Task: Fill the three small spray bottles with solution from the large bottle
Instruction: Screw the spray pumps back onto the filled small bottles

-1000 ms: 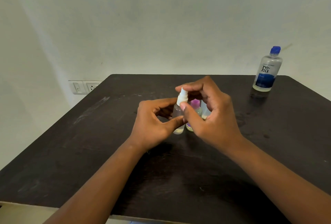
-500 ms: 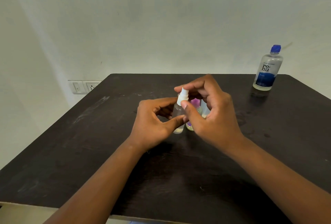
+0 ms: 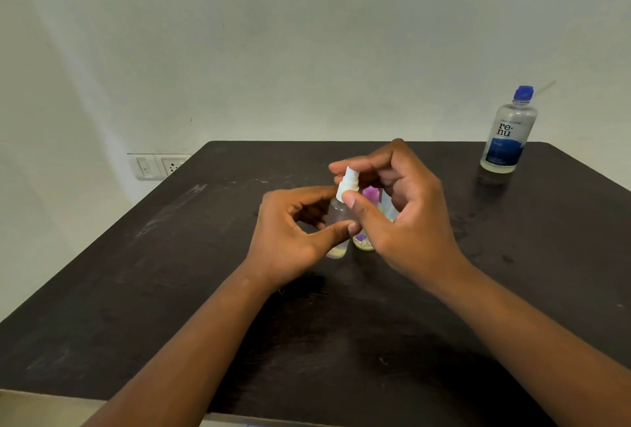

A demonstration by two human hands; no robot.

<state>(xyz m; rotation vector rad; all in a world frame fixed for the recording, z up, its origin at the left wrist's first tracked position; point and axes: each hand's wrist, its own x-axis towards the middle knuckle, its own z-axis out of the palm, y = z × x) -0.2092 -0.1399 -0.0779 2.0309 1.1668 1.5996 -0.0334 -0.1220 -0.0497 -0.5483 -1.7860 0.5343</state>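
Note:
A small clear spray bottle [image 3: 338, 218] with a white spray top [image 3: 348, 182] stands upright at the table's middle. My left hand [image 3: 290, 235] grips its body between thumb and fingers. My right hand [image 3: 399, 211] pinches the white top with thumb and curled fingers. Just behind it stands a second small bottle with a purple cap [image 3: 370, 195], and a third clear small bottle [image 3: 389, 208] shows partly behind my right hand. The large bottle [image 3: 508, 134], clear with a blue cap and blue label, stands upright at the table's far right corner, away from both hands.
The dark table [image 3: 170, 290] reaches the pale wall at the back. A wall switch and socket [image 3: 158, 166] sit beyond its left edge. The table's near edge runs along the bottom of the view.
Both hands stay on the small bottle in nearly the same place. My right fingers have shifted slightly on the white top.

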